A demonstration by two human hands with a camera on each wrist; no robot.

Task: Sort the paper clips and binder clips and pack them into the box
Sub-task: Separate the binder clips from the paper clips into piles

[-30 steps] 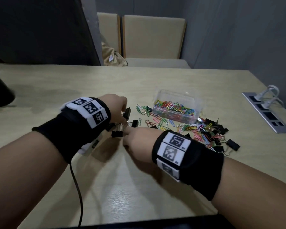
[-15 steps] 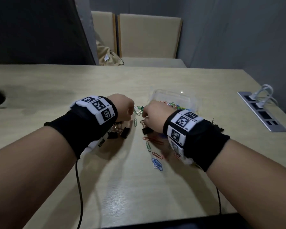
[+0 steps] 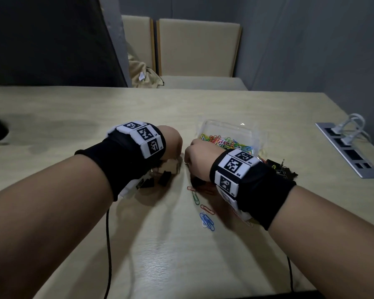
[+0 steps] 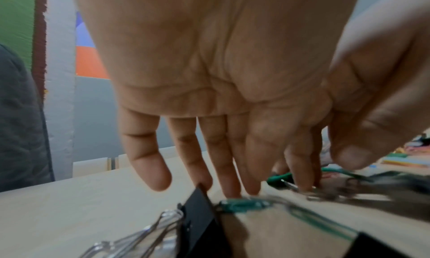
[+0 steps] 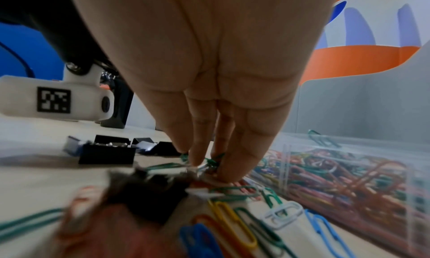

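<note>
A clear plastic box [image 3: 249, 131] holds a heap of coloured paper clips [image 3: 225, 141]. My left hand [image 3: 171, 144] hangs over a small group of black binder clips [image 3: 164, 178]; in the left wrist view its straight fingers [image 4: 229, 170] touch the table beside a green paper clip [image 4: 242, 204] and a black binder clip [image 4: 200, 223]. My right hand [image 3: 198, 161] is just left of the box. In the right wrist view its bunched fingertips [image 5: 197, 157] pinch a green paper clip [image 5: 213, 160], next to a blurred black binder clip [image 5: 149, 192].
Loose paper clips [image 3: 206, 219] lie on the pale wooden table [image 3: 160, 255] in front of my right wrist. More black binder clips [image 3: 283, 169] sit right of the box. A power strip [image 3: 350, 152] is set in the table's right edge. Chairs stand beyond the far edge.
My right hand moved from beside the binder-clip group up and right to the loose clips by the box. The left hand stayed over the binder clips.
</note>
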